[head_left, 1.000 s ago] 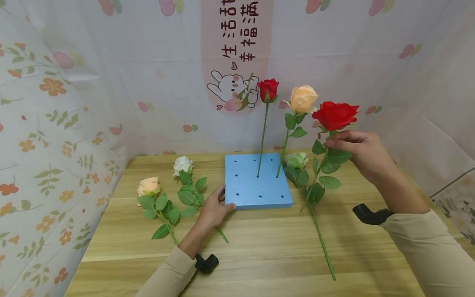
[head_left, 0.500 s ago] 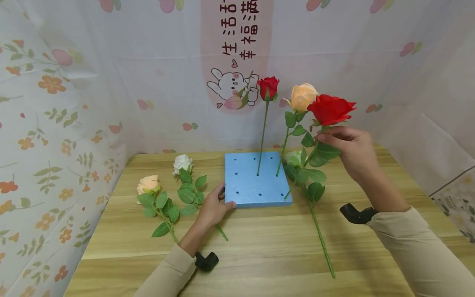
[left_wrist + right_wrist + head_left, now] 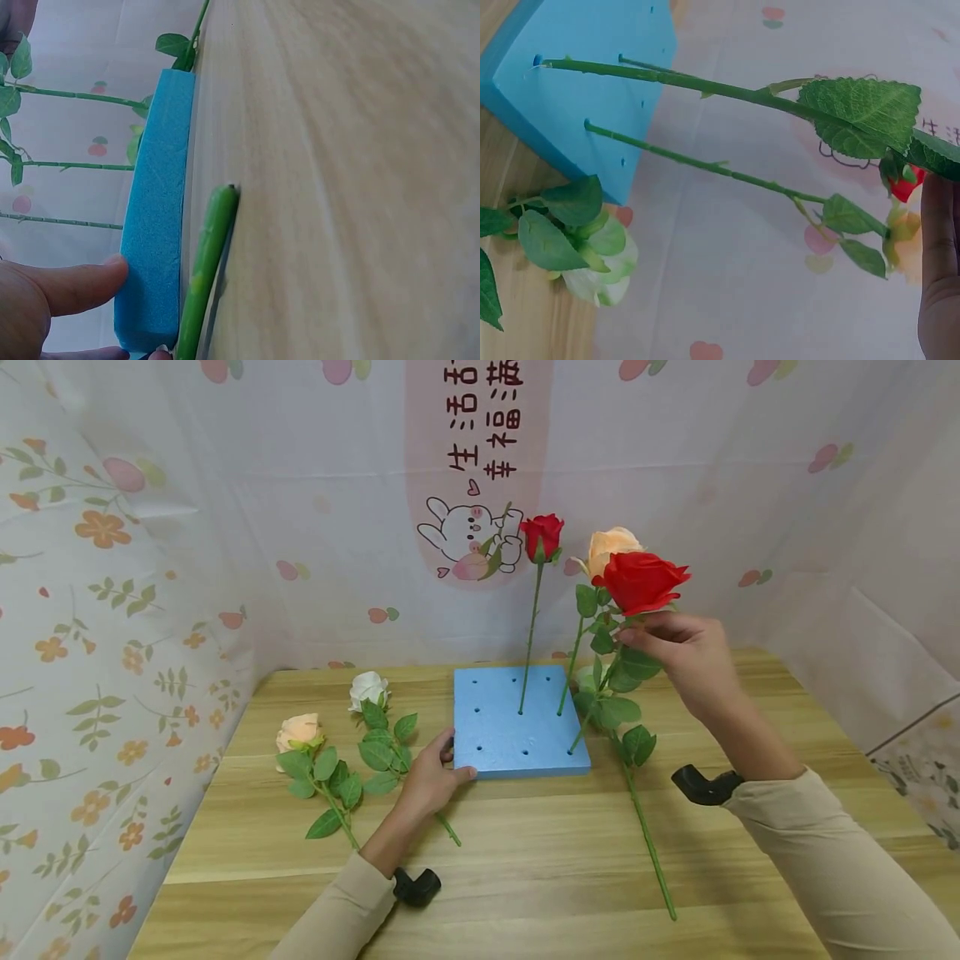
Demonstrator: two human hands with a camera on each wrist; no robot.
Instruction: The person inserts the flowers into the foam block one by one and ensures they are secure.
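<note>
My right hand pinches a large red rose by its stem just beneath the bloom. The stem slants down to the front-right hole of a blue foam board; in the right wrist view the stem's cut end is right at the hole's rim. My left hand grips the board's front-left corner, thumb against the front side. A smaller red rose stands in the middle hole, and a peach rose stands in the right hole of that row, its bloom partly hidden behind the large red one.
A white rose and a peach rose lie left of the board on the wooden table. Right of it lies a pale green-white rose, its stem pointing forward. Patterned cloth hangs behind.
My right hand has moved left with the large red rose, bringing its stem end from beside the board to the front-right hole. My left hand has stayed at the board's corner.
</note>
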